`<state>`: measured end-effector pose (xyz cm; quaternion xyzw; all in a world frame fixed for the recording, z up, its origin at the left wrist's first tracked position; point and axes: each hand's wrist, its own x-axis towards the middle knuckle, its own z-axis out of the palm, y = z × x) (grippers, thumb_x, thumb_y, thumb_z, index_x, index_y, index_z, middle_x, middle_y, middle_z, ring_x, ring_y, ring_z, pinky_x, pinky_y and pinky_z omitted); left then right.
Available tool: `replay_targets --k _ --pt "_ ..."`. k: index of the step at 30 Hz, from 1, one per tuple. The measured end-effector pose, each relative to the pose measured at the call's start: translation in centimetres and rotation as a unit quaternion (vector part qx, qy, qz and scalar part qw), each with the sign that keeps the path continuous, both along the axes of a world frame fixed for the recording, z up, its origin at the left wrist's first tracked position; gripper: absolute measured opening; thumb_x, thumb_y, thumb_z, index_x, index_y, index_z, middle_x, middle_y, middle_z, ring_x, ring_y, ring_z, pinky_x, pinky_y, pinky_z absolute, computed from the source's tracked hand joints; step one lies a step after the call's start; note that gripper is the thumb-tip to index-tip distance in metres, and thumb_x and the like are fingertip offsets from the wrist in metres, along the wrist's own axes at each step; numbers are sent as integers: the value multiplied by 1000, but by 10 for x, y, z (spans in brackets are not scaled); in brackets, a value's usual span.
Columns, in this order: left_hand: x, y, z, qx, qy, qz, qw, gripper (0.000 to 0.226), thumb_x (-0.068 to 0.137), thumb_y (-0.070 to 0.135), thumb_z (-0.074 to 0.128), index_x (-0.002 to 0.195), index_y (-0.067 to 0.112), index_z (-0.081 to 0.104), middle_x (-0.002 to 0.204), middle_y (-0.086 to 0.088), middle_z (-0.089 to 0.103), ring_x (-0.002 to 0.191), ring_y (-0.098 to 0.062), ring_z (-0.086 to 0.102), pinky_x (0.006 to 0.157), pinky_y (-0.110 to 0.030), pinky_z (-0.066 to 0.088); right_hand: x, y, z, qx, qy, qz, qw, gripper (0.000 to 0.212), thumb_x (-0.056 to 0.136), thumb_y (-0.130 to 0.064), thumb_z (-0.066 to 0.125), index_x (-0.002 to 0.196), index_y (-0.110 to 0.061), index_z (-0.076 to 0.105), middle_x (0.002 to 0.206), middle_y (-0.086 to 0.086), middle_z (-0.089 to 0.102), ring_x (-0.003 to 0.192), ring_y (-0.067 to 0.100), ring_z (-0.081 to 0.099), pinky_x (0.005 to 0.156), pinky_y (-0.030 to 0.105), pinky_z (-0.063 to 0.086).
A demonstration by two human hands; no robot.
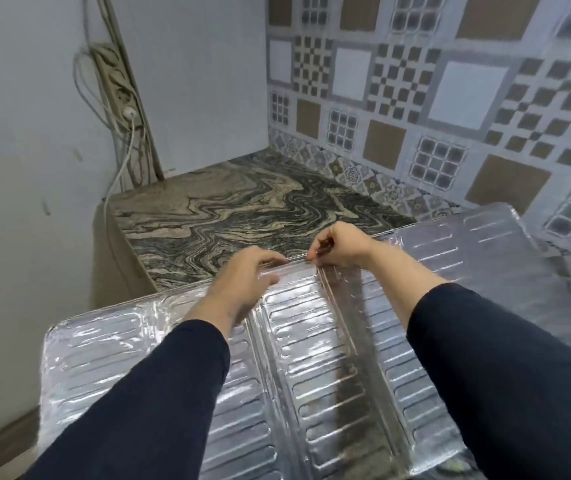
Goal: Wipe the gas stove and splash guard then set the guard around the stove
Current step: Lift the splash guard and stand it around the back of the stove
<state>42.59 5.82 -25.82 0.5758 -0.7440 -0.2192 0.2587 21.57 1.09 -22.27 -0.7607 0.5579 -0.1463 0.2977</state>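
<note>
The splash guard [315, 358] is a shiny embossed foil sheet in several folded panels, spread wide and tilted across the lower half of the head view. My left hand [242, 282] rests on its top edge near the middle, fingers curled over the rim. My right hand [341, 249] pinches the same top edge just to the right, at a fold line. Both forearms in dark sleeves lie over the sheet. The gas stove is not in view; the guard hides whatever lies below it.
A marbled stone countertop [228, 209] runs back to a corner. A patterned tile wall [415, 109] stands at the right, a plain white wall at the left. A power strip with cables [121, 95] hangs on the left wall near the counter's end.
</note>
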Motion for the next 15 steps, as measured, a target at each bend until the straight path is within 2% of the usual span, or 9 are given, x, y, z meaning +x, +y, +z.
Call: replay_targets --k 2,4,9,12,15 --pt "2 1 25 -41 -12 -11 999 30 82 28 70 109 43 66 106 8 60 102 -16 56 90 -41 47 2 7 26 -45 3 -15 999 28 76 4 70 68 -22 69 75 -7 73 71 3 63 84 30 55" --pt "4 2 51 -84 -18 -27 996 31 82 28 71 109 42 67 100 7 59 97 -17 57 87 -41 49 1 15 50 -92 19 -34 995 33 74 -3 72 60 -32 66 81 -3 73 77 11 64 86 34 55" --pt "7 7 111 -158 -39 -54 985 35 77 24 76 106 43 69 97 7 61 96 -19 59 88 -41 49 -2 46 103 -165 18 -59 984 17 73 -16 79 69 -30 70 80 3 71 76 20 64 77 36 54" --pt "17 9 134 -184 -51 -59 980 37 78 20 76 103 47 69 92 12 59 92 -20 60 82 -41 51 -17 63 120 -212 38 -80 973 26 74 -9 70 66 -33 65 85 3 71 85 22 65 81 37 53" --pt "29 8 142 -195 -68 -44 977 36 81 17 72 102 47 69 93 14 61 90 -20 60 80 -38 50 -41 74 128 -227 59 -114 965 28 75 -6 67 68 -34 65 83 -1 69 86 22 64 81 36 52"
